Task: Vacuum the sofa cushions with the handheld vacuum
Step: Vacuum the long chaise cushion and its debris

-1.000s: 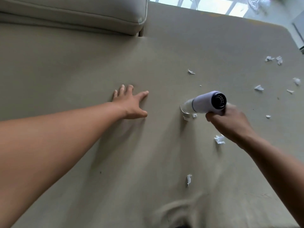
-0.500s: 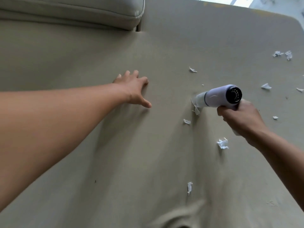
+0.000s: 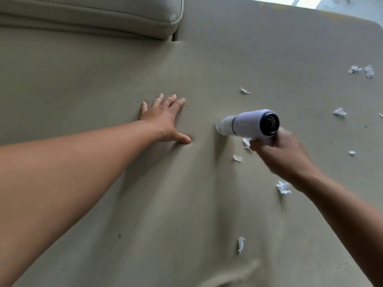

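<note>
A wide beige sofa seat cushion (image 3: 186, 193) fills the view. My right hand (image 3: 284, 156) grips the handle of a white handheld vacuum (image 3: 248, 125) with a black rear grille; its clear nozzle points left and touches the fabric. My left hand (image 3: 165, 121) presses flat on the cushion with fingers spread, a short way left of the nozzle. Several white paper scraps lie around: one scrap (image 3: 246, 143) just below the vacuum body, another scrap (image 3: 237, 158) under it, a crumpled scrap (image 3: 283, 187) by my right wrist.
A lighter back cushion (image 3: 93, 15) lies at the top left. More paper scraps (image 3: 361, 70) sit at the far right, one scrap (image 3: 245, 91) beyond the vacuum, and one scrap (image 3: 240, 244) near me. The sofa's far edge meets a bright floor (image 3: 310, 3) at the top right.
The vacuum swung right and then back left across the cushion. My left hand stayed pressed on the fabric, its fingers now spread flatter. The loose scraps near the nozzle shifted.
</note>
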